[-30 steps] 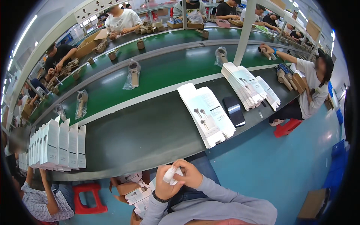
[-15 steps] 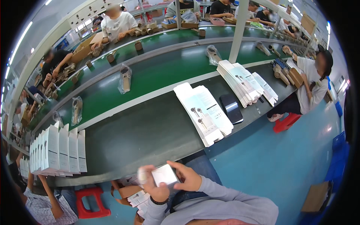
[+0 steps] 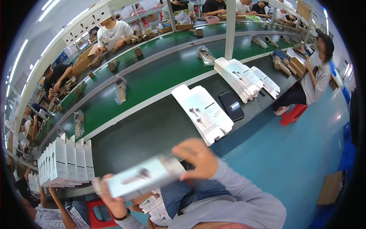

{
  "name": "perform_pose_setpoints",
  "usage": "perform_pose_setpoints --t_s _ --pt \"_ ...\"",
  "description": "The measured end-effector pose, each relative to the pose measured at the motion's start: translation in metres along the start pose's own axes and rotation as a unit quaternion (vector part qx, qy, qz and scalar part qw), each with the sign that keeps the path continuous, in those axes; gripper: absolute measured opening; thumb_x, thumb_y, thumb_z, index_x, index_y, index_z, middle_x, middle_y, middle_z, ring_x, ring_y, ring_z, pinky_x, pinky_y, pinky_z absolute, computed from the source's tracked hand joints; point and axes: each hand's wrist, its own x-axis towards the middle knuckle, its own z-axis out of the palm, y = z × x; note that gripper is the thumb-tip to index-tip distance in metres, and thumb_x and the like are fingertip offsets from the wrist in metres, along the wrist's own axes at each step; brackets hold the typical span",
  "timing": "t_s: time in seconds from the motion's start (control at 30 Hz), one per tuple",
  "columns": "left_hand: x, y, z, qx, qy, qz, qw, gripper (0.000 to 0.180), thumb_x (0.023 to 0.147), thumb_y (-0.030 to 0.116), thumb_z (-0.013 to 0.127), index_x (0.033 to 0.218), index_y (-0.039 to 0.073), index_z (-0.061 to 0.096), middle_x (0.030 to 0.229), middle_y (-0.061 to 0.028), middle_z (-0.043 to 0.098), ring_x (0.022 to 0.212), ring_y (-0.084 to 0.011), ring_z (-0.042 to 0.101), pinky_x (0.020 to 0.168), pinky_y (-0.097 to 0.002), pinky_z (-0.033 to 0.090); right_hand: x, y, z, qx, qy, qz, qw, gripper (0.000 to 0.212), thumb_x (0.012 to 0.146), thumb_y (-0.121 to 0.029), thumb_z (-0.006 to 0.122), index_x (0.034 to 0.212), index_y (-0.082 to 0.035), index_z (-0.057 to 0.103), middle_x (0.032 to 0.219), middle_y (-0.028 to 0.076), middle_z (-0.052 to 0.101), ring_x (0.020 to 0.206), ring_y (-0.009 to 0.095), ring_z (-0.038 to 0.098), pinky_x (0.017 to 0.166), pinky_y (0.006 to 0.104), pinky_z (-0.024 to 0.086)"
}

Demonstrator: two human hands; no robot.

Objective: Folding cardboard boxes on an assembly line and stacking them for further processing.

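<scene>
A white carton box (image 3: 141,176) with a picture of a dark handheld device is stretched sideways in front of me, blurred by motion. My left hand (image 3: 114,200) grips its left end, thumb along the lower edge and fingers behind. At the box's right end, my right hand (image 3: 200,160) spans the width with thumb and fingers; its fingertips are smeared. On the dark worktable (image 3: 126,141) lies a stack of flat white cartons (image 3: 200,114), beyond the box. Beside that stack is a black phone (image 3: 231,106).
Standing open cartons (image 3: 68,162) line the table's left end. More flat cartons (image 3: 240,80) lie farther right. A green conveyor belt (image 3: 152,80) carries bagged parts (image 3: 121,89). More cartons (image 3: 156,208) sit below the table edge. A person (image 3: 318,72) sits at right; others work across the belt.
The box was held end-on and close to me; now it is turned lengthwise and farther left. My left hand has moved left and down, my right hand slightly up and right.
</scene>
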Motion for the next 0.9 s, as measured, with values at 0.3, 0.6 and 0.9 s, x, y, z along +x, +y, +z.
perform_pose_setpoints --t_s 0.3,0.6,0.9 --pt "-0.009 -0.109 -0.019 0.327 0.338 0.014 0.883 0.063 0.080 0.009 0.062 0.132 -0.004 0.029 0.128 -0.0184 0.037 0.120 -0.0279 0.035 0.102 -0.0372 0.025 -0.055 0.060 -0.055 -0.345 -0.111 0.179 0.915 0.071 0.063 -0.040 0.072 0.126 -0.017 0.046 0.125 0.024 0.040 0.116 0.038 0.038 0.092 0.0457 0.032" --pt "-0.010 -0.153 -0.061 0.532 0.358 -0.015 0.767 0.061 0.077 0.028 0.066 0.122 -0.006 0.043 0.119 -0.0240 0.047 0.107 -0.0371 0.045 0.094 -0.0412 0.034 -0.056 0.049 -0.065 -0.299 -0.071 0.117 0.945 0.047 0.066 -0.019 0.066 0.112 -0.016 0.056 0.111 0.013 0.052 0.098 0.026 0.049 0.078 0.0365 0.039" --pt "-0.014 -0.171 -0.082 0.563 0.364 0.005 0.742 0.061 0.078 0.031 0.066 0.124 -0.001 0.043 0.118 -0.0218 0.048 0.108 -0.0367 0.044 0.092 -0.0424 0.035 -0.037 0.044 -0.087 -0.285 0.177 -0.021 0.942 0.031 0.059 0.004 0.062 0.090 0.000 0.063 0.084 0.010 0.062 0.068 0.025 0.058 0.058 0.0313 0.047"
